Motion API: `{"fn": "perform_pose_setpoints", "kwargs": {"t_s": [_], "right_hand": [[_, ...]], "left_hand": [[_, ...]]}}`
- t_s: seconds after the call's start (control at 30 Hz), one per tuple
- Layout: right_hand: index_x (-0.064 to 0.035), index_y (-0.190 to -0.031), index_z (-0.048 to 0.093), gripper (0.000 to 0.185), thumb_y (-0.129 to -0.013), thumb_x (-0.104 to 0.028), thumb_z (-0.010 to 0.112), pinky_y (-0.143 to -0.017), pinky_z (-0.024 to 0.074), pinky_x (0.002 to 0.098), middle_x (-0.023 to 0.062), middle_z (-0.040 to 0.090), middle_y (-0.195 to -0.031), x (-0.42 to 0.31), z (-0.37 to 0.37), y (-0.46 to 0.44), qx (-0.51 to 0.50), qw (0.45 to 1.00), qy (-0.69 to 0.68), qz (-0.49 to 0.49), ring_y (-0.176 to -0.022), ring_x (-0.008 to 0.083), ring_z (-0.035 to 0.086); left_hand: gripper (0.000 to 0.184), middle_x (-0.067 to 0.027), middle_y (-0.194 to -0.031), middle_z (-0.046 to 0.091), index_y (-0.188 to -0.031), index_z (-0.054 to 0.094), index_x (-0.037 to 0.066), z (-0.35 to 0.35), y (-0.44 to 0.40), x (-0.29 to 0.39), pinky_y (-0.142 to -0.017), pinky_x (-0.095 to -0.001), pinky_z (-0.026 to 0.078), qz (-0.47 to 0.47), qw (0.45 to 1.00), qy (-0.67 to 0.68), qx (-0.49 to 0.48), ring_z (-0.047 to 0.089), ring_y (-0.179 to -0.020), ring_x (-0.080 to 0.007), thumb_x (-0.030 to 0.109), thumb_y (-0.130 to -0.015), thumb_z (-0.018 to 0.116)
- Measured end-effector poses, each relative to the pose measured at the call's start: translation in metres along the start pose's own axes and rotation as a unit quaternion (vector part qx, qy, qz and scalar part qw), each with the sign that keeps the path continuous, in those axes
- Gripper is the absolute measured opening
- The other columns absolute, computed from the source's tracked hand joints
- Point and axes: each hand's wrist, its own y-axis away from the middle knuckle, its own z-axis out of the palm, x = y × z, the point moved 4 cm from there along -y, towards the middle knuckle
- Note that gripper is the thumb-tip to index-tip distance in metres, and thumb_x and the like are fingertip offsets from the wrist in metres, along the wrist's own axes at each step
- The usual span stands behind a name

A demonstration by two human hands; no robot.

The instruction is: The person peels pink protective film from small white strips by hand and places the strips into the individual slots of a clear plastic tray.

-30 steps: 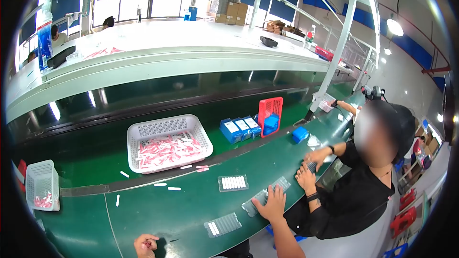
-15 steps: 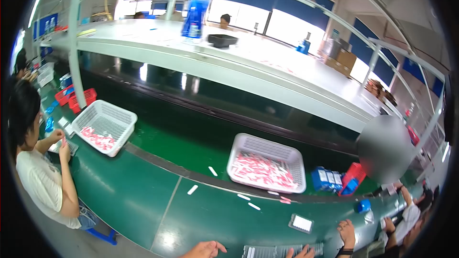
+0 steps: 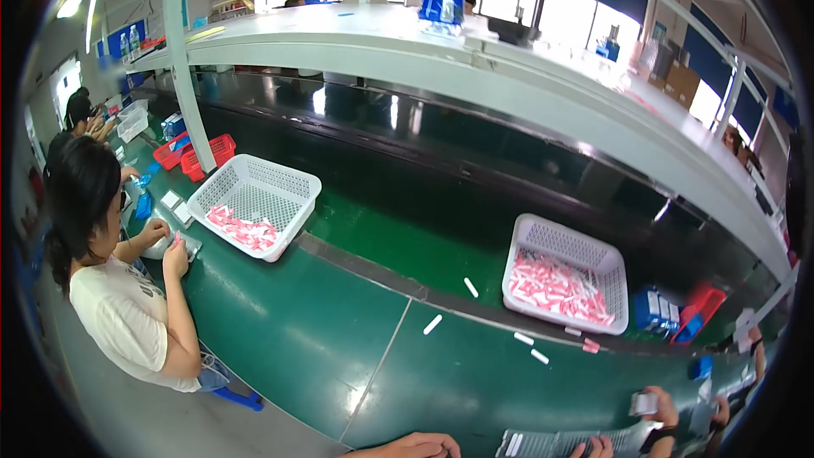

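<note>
At the bottom edge is my left hand (image 3: 424, 444), its fingers curled together over the green work surface; whatever they may hold is hidden. My right hand (image 3: 596, 448), partly cut off by the frame, lies with fingers apart on a clear slotted tray (image 3: 551, 444). Two white sticks (image 3: 514, 444) lie in the left end of that tray. Loose white sticks (image 3: 539, 356) and a pink piece (image 3: 591, 345) rest farther back, near a white basket (image 3: 565, 320) of pink and white pieces.
A person (image 3: 127, 288) sits at the left, handling a small pink piece near another white basket (image 3: 254, 203). At the right a co-worker's hand (image 3: 664, 407) holds a small tray. Red baskets (image 3: 702, 309), blue packs (image 3: 657, 309) and a raised white shelf (image 3: 339, 49) stand beyond.
The view has swung left, bringing in the person at the left. The tray of white sticks behind my trays is now in the co-worker's hand. My right hand remains on the trays.
</note>
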Motion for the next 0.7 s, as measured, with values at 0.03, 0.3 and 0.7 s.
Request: {"fn": "perform_pose_setpoints", "kwargs": {"t_s": [0.03,0.3,0.7], "right_hand": [[-0.0098,-0.133,0.055,0.060,-0.084,-0.041,0.071,-0.105,0.0343,0.0566,0.0186,0.049,-0.138,0.012,-0.002,0.017,0.090,0.984,0.115,-0.103,-0.126,0.0383,0.045],[-0.0096,-0.088,0.067,0.013,-0.082,-0.021,0.070,-0.085,0.0439,0.0475,0.0124,0.061,-0.098,-0.131,0.015,0.092,0.214,0.861,0.160,-0.433,-0.098,0.0346,0.055],[-0.0079,-0.097,0.070,0.022,-0.076,-0.011,0.078,-0.080,0.0434,0.0381,0.0079,0.068,-0.097,-0.205,0.037,0.091,-0.008,0.880,-0.086,-0.467,-0.085,0.0259,0.061]], "left_hand": [[0.041,0.0055,-0.063,0.043,-0.106,0.065,0.003,-0.027,-0.007,-0.017,-0.046,-0.0234,0.022,-0.029,0.999,0.020,0.025,0.033,-0.051,-0.0051,0.043,-0.103,0.055],[0.028,0.0020,-0.070,0.041,-0.117,0.059,0.005,-0.037,-0.021,-0.088,-0.052,-0.0245,0.029,-0.070,0.940,0.329,0.054,0.037,-0.059,-0.0090,0.029,-0.103,0.060],[0.049,-0.0156,-0.132,0.060,-0.149,0.040,0.000,0.010,-0.051,-0.093,-0.087,-0.0346,0.056,-0.112,0.969,0.220,0.019,0.065,-0.114,-0.0269,0.008,-0.104,0.055]]}}
